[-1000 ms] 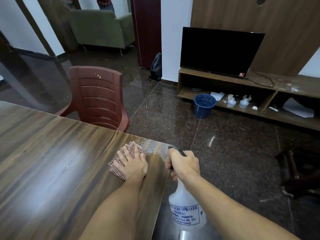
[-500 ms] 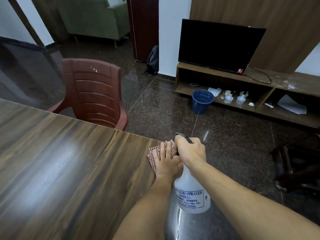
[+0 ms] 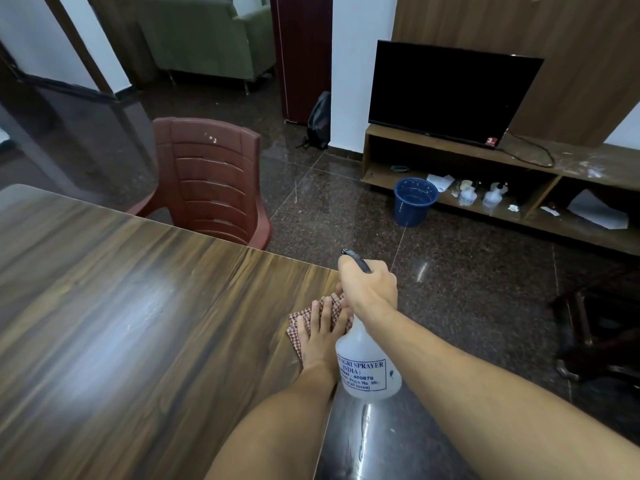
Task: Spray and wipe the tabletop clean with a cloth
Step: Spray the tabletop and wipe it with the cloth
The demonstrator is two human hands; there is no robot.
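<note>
**Wiping the near corner, sprayer held over the cloth**

While the checked cloth (image 3: 311, 323) lay flat on the wooden tabletop (image 3: 138, 323) close to its right-hand edge and near the far corner, you had your left hand (image 3: 320, 336) pressed down on it, fingers spread and pointing away from you. Your right hand (image 3: 369, 289) was closed round the head of the spray bottle (image 3: 367, 368), which hung tilted above the table's edge, its body just beside your left wrist and partly covering the cloth's right side. Whether a finger sat on the trigger could not be told.

To do this wipe well, you probably needed a flat palm with even pressure, strokes that overlapped, and a pass carried right off the edge so no film was left along the rim. The bottle crowded the wiping hand; lifting it clear or out to the right would likely have given the cloth freer travel and kept drips off the wiped area.

Further out, a brown plastic chair (image 3: 211, 181) stood beyond the far edge of the table, and a blue bucket (image 3: 414, 200) sat on the floor in front of the TV shelf (image 3: 519, 188).
</note>
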